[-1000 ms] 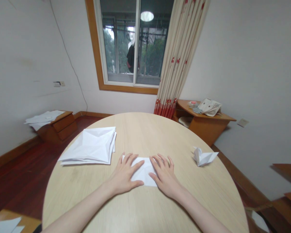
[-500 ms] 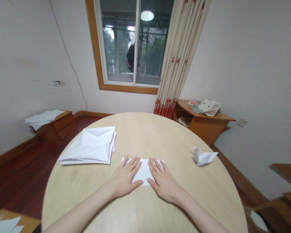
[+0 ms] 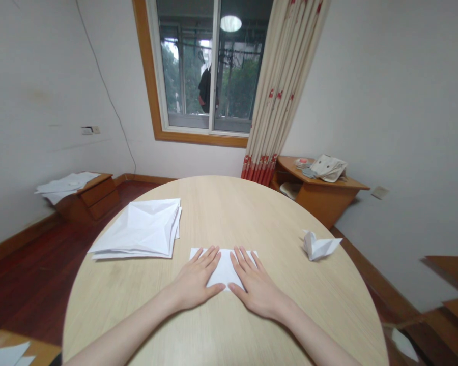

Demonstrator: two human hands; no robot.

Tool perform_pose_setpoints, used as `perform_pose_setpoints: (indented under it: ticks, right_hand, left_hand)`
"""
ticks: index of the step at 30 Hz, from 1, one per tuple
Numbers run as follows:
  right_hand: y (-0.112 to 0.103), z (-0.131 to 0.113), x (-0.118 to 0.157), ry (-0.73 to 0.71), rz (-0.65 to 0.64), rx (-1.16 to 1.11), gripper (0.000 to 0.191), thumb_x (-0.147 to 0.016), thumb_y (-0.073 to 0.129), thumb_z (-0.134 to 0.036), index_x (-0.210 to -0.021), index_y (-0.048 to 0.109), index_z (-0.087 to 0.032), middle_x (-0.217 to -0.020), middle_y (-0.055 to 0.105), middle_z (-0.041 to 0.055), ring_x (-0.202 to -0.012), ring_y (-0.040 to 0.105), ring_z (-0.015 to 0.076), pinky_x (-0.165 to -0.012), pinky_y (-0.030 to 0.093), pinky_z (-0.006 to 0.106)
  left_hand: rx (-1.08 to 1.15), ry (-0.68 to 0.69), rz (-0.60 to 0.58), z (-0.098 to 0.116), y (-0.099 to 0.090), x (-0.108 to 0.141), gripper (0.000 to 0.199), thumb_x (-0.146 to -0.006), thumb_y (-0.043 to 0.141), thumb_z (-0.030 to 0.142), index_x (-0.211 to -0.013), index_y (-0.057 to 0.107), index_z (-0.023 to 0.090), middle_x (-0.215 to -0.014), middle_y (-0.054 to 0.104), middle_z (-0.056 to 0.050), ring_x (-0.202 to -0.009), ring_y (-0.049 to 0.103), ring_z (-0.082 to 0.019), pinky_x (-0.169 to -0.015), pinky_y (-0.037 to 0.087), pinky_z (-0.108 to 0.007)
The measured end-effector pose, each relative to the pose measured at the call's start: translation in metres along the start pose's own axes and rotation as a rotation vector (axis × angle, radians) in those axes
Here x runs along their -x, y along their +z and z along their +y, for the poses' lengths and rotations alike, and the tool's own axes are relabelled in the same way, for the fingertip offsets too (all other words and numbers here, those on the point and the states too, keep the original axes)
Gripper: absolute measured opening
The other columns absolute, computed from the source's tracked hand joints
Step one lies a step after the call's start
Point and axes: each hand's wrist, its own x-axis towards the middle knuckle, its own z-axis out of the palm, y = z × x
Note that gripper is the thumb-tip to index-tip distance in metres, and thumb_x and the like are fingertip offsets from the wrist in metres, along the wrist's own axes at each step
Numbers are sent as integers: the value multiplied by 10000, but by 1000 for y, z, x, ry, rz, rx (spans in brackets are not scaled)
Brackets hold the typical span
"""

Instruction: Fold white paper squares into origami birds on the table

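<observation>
A small white sheet of paper [image 3: 224, 267] lies flat on the round wooden table [image 3: 229, 218], in front of me. My left hand [image 3: 196, 278] rests palm down over its left part, fingers spread. Over the right part lies my right hand [image 3: 256, 284], also flat with fingers apart. Between the two hands the middle of the sheet shows, and the thumbs almost meet near its lower edge. Both hands cover the sheet's sides.
At the table's left is a stack of creased white paper [image 3: 139, 229]. A folded paper figure [image 3: 319, 246] stands near the right edge. Beyond the table are a low drawer cabinet [image 3: 97, 197] and a corner cabinet [image 3: 316, 201] holding a cloth bag [image 3: 328, 168].
My right hand has shifted very slightly left, its thumb a little nearer the left one. The rest of the view has moved only marginally.
</observation>
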Motion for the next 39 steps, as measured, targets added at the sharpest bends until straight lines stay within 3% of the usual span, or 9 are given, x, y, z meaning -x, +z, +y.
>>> perform_pose_setpoints:
  ticks: [9,13,17,27,32,39]
  right_hand:
    - [-16,-1,-2,49,-132,-75,700,-941,363,-548,-1496,157,-174,-1559,92,118,-1438,16,281,-1160,105,523]
    - [-19,3,-2,71,-182,-95,707,-930,407,-541,-1494,151,-200,-1563,65,94,-1436,-31,273,-1165,82,510]
    - [-20,12,0,46,-179,-129,686,-928,404,-553,-1491,126,-279,-1566,36,83,-1430,-70,280,-1141,77,569]
    - [-28,17,3,102,-239,-135,674,-912,426,-568,-1477,130,-348,-1564,-19,61,-1406,-120,332,-1105,48,640]
    - [-29,24,7,139,-218,-133,719,-874,549,-489,-1464,151,-386,-1561,-37,54,-1395,-123,354,-1092,75,657]
    - [-44,26,7,233,-382,-168,790,-853,547,-464,-1476,72,-364,-1517,-245,2,-1347,-279,323,-1109,-77,583]
  left_hand:
    - [20,-56,-71,0,-10,-4,760,-873,511,579,-1449,312,127,-1520,233,-165,-1420,182,-279,-1136,221,-446]
    - [28,-45,-64,-7,-9,-2,779,-841,539,614,-1447,328,173,-1522,237,-163,-1419,185,-299,-1117,242,-474]
    - [41,-45,-78,-16,-11,0,791,-815,565,629,-1457,304,248,-1538,182,-154,-1424,145,-325,-1099,230,-531]
    - [46,-54,-162,-19,-26,2,810,-805,588,621,-1462,302,243,-1530,187,-174,-1417,127,-350,-1099,245,-523]
    - [-6,-27,-176,-30,-30,6,826,-784,613,623,-1464,281,293,-1540,162,-157,-1412,102,-379,-1092,201,-580]
    - [-40,-137,-325,-30,-49,6,856,-762,631,632,-1463,273,296,-1542,46,-179,-1400,-35,-407,-1081,73,-637]
